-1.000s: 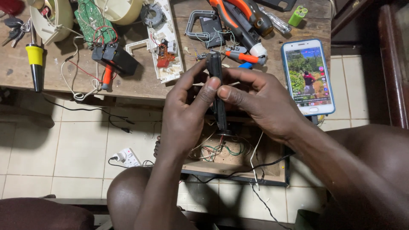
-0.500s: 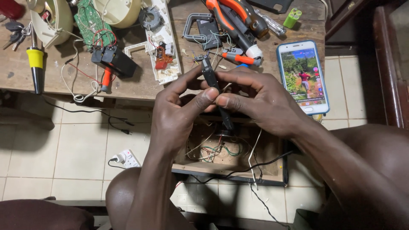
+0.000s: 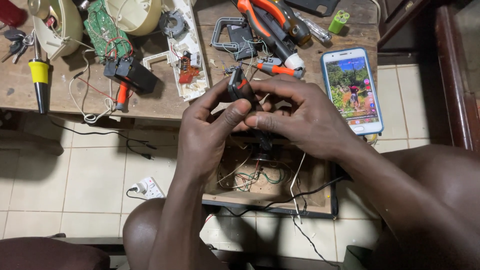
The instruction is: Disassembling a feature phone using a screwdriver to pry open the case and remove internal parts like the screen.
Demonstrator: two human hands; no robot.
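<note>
From my head camera, my left hand (image 3: pixel 212 125) and right hand (image 3: pixel 300 117) both pinch a small black part (image 3: pixel 239 87) with a red patch, held just above the wooden workbench (image 3: pixel 165 102) edge. Below my hands, an open wooden drawer (image 3: pixel 270 200) holds tangled wires (image 3: pixel 250 175). A lit phone (image 3: pixel 352 90) lies just beside my right hand.
</note>
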